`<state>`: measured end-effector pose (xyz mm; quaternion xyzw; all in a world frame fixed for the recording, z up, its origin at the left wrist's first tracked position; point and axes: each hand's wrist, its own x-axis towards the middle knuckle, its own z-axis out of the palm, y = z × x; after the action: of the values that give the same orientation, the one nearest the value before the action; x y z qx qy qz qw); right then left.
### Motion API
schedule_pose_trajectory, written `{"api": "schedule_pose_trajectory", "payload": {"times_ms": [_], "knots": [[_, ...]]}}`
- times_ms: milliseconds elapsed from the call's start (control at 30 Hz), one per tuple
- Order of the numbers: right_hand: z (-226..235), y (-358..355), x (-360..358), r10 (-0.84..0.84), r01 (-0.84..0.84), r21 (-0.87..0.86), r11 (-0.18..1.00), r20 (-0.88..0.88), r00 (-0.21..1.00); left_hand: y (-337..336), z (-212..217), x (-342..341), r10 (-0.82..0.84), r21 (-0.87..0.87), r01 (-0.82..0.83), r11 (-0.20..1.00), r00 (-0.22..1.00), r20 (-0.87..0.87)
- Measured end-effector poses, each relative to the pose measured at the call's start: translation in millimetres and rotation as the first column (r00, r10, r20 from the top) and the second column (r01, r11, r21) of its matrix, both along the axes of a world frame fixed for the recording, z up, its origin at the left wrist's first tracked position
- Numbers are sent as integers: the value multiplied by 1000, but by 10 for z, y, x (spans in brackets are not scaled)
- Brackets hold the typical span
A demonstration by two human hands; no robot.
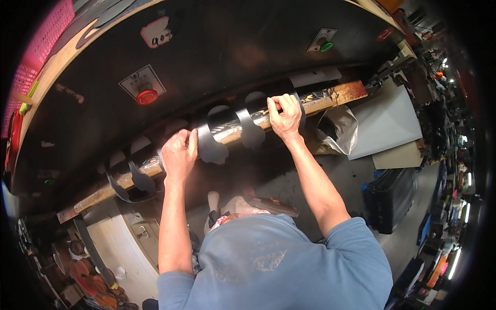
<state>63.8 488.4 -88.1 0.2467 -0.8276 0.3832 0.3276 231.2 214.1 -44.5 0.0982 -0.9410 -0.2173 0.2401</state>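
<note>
Several dark, smooth, curved flat pieces, such as this wide one (pixel 213 147) and its neighbour (pixel 251 132), hang in a row over the front edge of a long worn wooden ledge (pixel 338 95). My left hand (pixel 179 154) is closed at the ledge, its fingers curled over a similar dark piece that it mostly covers. Farther right, my right hand (pixel 285 118) pinches at another dark piece (pixel 301 111), of which only a strip shows beside the hand. Left of my left hand, two more narrow pieces (pixel 139 175) droop over the edge.
Behind the ledge stands a black machine panel (pixel 227 46) with a red push button (pixel 146 97) and a green one (pixel 326 47). A pink basket (pixel 46 39) sits far left. A whitish bag (pixel 341 129) hangs beside a pale board (pixel 387 121); a black case (pixel 391 199) stands right.
</note>
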Motion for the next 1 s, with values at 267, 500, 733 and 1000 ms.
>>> {"api": "schedule_pose_trajectory", "payload": {"times_ms": [267,500,733,1000], "knots": [[-32,79,-14,57,-54,-40,998,74,996,38,-21,8,-11,27,12,1000,999,-45],[255,-83,44,94,14,-171,985,604,792,19,-2,6,-62,82,65,994,997,-44],[582,-867,-364,291,-318,-6,948,420,860,-77,210,-66,-102,291,41,956,975,199],[699,-1360,-810,265,-439,310,843,470,842,-355,577,-1102,-196,306,221,926,974,-110]]}}
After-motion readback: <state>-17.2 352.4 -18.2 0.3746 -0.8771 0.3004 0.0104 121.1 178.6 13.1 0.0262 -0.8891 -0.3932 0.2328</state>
